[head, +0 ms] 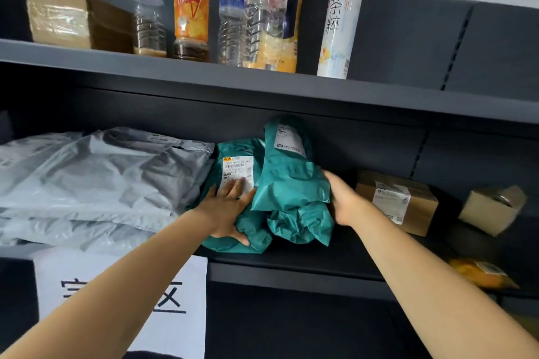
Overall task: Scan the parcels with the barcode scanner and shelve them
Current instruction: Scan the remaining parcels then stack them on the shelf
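Observation:
Two teal plastic parcels lie on the middle shelf [320, 259] of a dark rack. The left teal parcel [233, 154] lies flat with a white barcode label facing up. My left hand [229, 213] presses flat on it, fingers straight over the label's lower part. The right teal parcel [287, 181] leans against it with its label near the top. My right hand [342, 201] holds this parcel's right side; its fingers are hidden behind the bag. No barcode scanner is in view.
Grey plastic parcels [96, 181] are stacked left of the teal ones. Two cardboard boxes [399, 201] [493, 210] sit at the right. Bottles [189, 9] and a taped box [70, 17] stand on the upper shelf. A paper sign [116, 300] hangs below; a yellow packet [481, 272] lies lower right.

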{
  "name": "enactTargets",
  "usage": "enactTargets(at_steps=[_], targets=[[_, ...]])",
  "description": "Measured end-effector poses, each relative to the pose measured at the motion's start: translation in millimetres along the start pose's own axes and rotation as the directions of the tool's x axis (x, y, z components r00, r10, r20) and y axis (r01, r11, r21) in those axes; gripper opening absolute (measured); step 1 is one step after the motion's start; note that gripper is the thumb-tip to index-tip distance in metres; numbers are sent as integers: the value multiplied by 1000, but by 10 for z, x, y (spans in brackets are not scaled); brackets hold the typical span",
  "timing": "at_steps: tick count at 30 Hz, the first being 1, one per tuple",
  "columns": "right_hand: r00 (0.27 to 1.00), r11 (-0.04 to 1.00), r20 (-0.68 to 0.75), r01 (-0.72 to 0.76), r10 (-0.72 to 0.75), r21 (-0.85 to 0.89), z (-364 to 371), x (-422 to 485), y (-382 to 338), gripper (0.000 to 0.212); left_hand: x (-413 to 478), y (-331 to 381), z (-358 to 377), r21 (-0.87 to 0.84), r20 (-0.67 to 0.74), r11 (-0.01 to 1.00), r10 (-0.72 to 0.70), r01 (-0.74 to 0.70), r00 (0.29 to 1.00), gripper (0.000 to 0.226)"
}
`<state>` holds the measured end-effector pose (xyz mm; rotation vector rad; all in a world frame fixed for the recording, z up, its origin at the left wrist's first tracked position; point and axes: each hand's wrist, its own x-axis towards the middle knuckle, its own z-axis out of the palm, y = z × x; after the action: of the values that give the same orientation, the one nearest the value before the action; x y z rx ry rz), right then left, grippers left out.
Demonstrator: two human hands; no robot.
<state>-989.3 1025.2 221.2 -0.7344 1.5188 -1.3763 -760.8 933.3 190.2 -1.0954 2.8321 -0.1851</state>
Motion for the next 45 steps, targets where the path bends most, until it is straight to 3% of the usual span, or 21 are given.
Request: enactTargets(at_steps=[8, 15, 21, 26, 30, 32, 36, 40, 41, 43, 45], targets=[[965, 973, -164, 182, -204, -140, -25, -395, -201, 80, -290, 79, -97, -57, 27, 998, -1, 3, 1000, 127], [927, 931, -180, 288, -329, -223, 108, -848, -142, 47, -676, 146, -222, -113, -26, 993, -45, 42, 999, 106], [913, 939, -326, 138, -244, -315, 92, -1020, 397, 27, -981, 184, -48, -206, -117, 975, -111, 85, 987, 65], [927, 875, -335, -18, -166, -484, 273, -1467, 738, 43, -1528, 154, 299, -134, -96, 990, -51, 38, 994, 59], [952, 791, -250, -15, -176, -612, 792, -1914, 800, 24, -2058, -129, 375, -236, -104, 969, -97, 70, 990, 60], [953, 761, -222, 15, -208, -648, 1148, -2097, 848, 28, -2426, -303, 393, -248, -111, 965, -117, 87, 987, 59], [951, 691, -138, 96, -276, -716, 2099, -2541, 1090, 23, -3400, -800, 582, -172, -65, 979, -118, 106, 991, 54], [974, 583, 60, 180, -220, -792, 3284, -2896, 1440, 14, -4624, -1614, 871, -125, 43, 958, -254, 258, 966, 57], [972, 546, 123, 215, -201, -809, 3600, -2986, 1486, 17, -4920, -1857, 930, -142, 63, 942, -298, 304, 952, 57], [950, 458, 255, 311, -180, -833, 4228, -3137, 1534, 46, -5501, -2349, 998, -173, 78, 899, -395, 402, 915, 59], [908, 382, 381, 419, -174, -824, 4837, -3318, 1538, 54, -6041, -2809, 1063, -198, 68, 842, -499, 502, 864, 58]])
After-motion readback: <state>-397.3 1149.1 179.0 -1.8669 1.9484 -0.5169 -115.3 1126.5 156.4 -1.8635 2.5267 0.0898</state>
